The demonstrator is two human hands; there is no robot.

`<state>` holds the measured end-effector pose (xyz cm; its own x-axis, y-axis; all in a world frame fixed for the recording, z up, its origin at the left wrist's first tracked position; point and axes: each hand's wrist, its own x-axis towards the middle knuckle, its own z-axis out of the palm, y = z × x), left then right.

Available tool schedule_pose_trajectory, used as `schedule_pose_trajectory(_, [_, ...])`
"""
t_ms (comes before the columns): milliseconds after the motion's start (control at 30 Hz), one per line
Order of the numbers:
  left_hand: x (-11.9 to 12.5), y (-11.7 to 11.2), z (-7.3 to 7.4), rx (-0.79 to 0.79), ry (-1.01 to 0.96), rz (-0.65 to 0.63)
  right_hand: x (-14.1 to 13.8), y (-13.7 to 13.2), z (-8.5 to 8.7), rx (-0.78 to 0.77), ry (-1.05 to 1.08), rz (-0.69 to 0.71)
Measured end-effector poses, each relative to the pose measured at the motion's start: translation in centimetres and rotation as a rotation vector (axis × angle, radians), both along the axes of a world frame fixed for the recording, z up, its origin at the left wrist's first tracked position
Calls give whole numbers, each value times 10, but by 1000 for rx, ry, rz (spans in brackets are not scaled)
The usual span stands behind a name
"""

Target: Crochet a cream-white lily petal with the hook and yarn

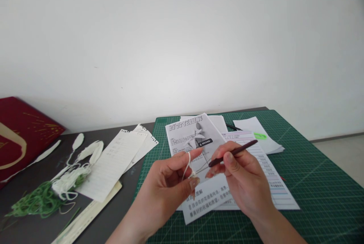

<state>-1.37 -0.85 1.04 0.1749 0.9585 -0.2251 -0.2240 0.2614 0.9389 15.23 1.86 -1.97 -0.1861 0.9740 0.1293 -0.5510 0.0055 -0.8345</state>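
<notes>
My right hand [241, 175] grips the dark handle of a crochet hook [233, 153], whose thin metal shaft points left toward the other hand. Between the thumb and fingers of my left hand [167, 187] is a small piece of white yarn work [193, 174], pinched at the hook's tip. A strand of white yarn [187, 162] loops over the left index finger. Both hands hover above printed sheets, one of them a pattern page [182, 130] with a flower picture and Chinese text. Part of the yarn work is hidden by the left fingers.
A green cutting mat [295, 168] lies under the papers. To the left are green yarn [40, 200], white yarn [69, 181], white crocheted pieces [78, 141], handwritten sheets [113, 160] and a dark red bag [25, 130]. A bright green clip-like item [260, 136] rests at right; a white wall stands behind.
</notes>
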Motion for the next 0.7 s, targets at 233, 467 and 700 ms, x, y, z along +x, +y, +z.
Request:
schedule_pose_trajectory(233, [-2, -2, -3, 21, 32, -6, 10, 0, -1, 144, -108, -72])
schedule_pose_trajectory(467, [0, -1, 0, 21, 28, -8, 12, -4, 4, 224, -196, -128])
schedule_pose_trajectory(700, [0, 0, -7, 35, 47, 12, 11, -8, 2, 403, -289, -148])
